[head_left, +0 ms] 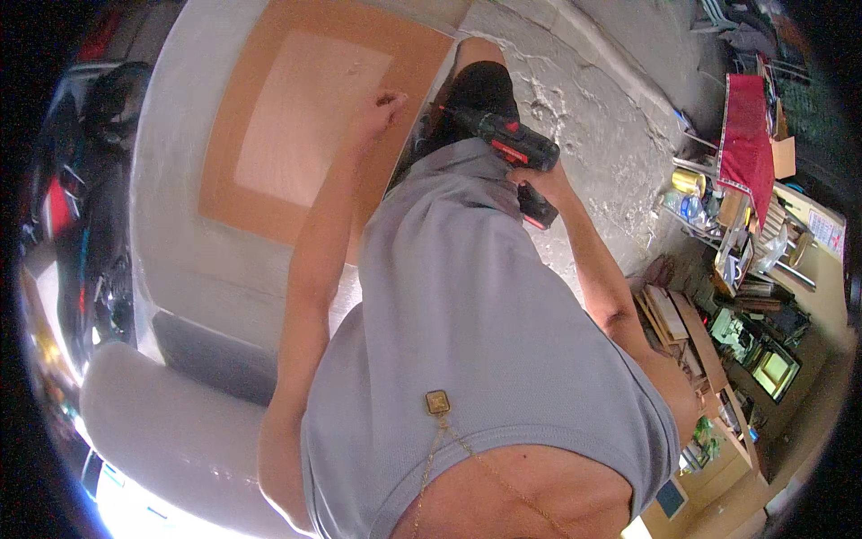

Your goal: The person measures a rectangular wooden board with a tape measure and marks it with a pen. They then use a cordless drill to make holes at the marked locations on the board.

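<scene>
My left hand [383, 112] is raised over a flat wooden board [269, 144] with a pale inner panel and a darker orange-brown border. Its fingers are curled together, and I cannot make out what, if anything, is between them. My right hand [539, 180] grips a black and red cordless drill [512, 139] by the handle, with the drill's tip pointing left toward my left hand and the board's right edge. The drill is over my dark shorts and the lower part of my grey top.
A light grey padded seat [180, 422] lies at lower left, beside dark glossy objects [81, 225]. Rough concrete floor [593, 108] stretches to my right. Beyond it stand cluttered shelves [709, 216], a red cloth [741, 135], leaning wood pieces [682, 332] and a small lit screen [763, 359].
</scene>
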